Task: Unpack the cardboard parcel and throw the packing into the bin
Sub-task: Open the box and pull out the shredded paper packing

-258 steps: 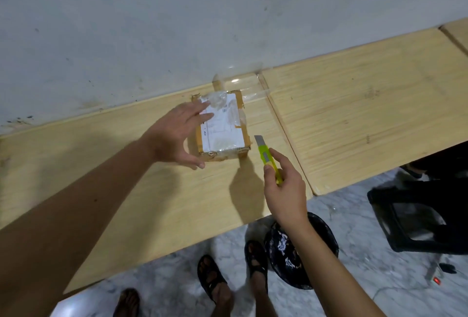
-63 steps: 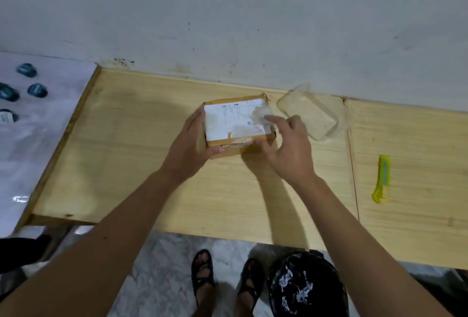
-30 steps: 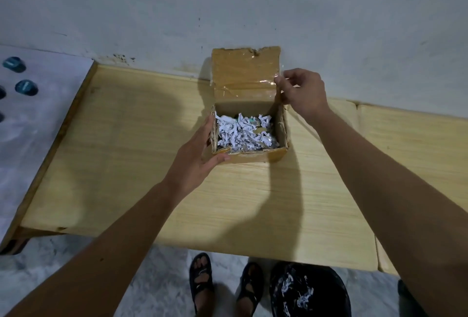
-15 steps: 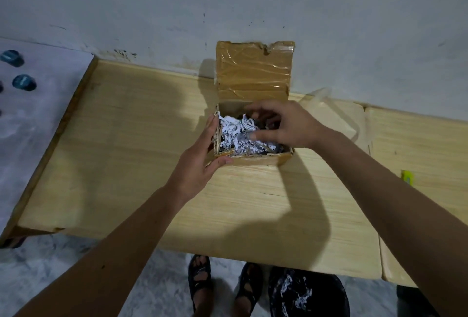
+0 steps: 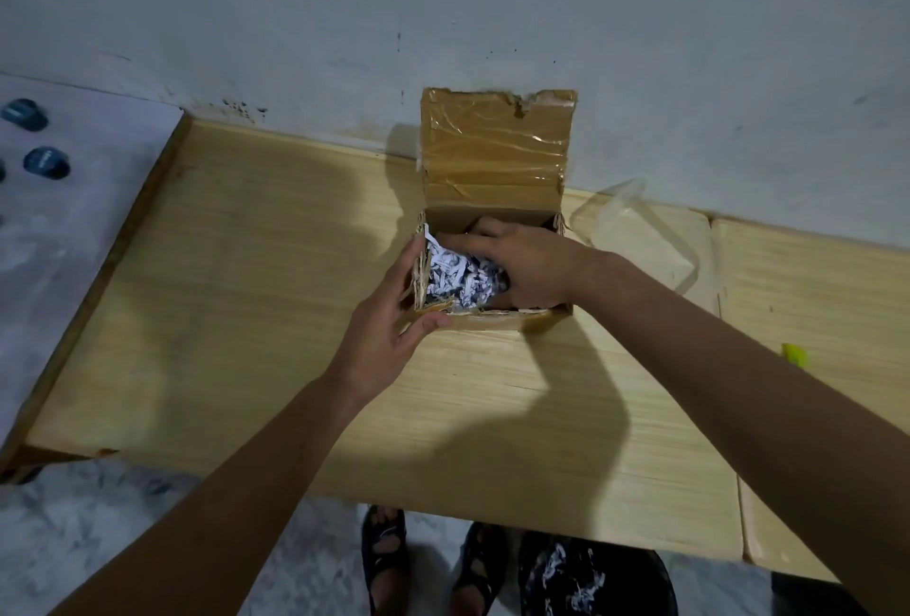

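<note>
So the small brown cardboard parcel sat open on the pale wooden counter, left hand cupping its side to steady it, right hand fingers curled into the white shredded paper. Black bin below the parcel.

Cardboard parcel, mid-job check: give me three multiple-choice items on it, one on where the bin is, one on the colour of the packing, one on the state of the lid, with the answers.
1. Where is the bin?
A. On the table beside the parcel
B. On the floor under the table's near edge, by the feet
C. Against the wall on the left

2. What colour is the shredded paper in the parcel?
A. Mainly white
B. Green
C. Red

3. How is the parcel's lid?
A. Taped shut
C. Cut off and lying flat
B. Flipped up against the wall

Answers: 1 B, the black bin stands on the floor below the table. 2 A, the shredded paper looks white with dark print. 3 B, the lid stands upright while the right hand reaches into the cardboard parcel.
</note>
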